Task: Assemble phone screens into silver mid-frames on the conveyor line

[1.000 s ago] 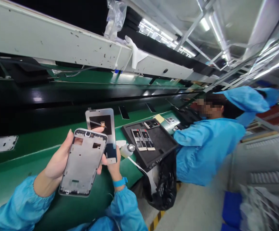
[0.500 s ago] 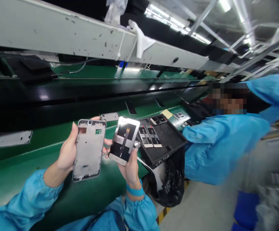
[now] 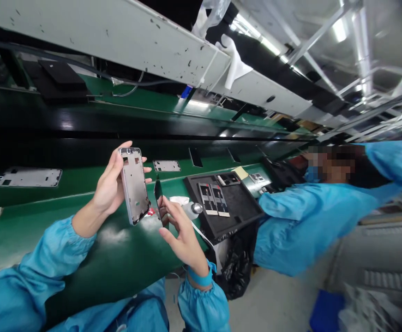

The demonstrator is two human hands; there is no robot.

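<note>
Right hand (image 3: 183, 235) closed on a thin, dark, glossy rectangular panel (image 3: 159, 200), seen nearly edge-on, over the near part of the green workbench (image 3: 117, 263). Left hand (image 3: 109, 191) clamped on a silver-grey rectangular phone frame (image 3: 135, 184), cut-out inner side showing, tilted upright, just left of the panel, not touching the bench. Right of the hands: whitish bottle with silver cap (image 3: 192, 210), beside the left edge of a black rectangular tray (image 3: 240, 203) carrying phone panels. Toward the bench's far edge: two flat silver-grey frames, one left (image 3: 29, 177), one mid (image 3: 166, 166).
</note>
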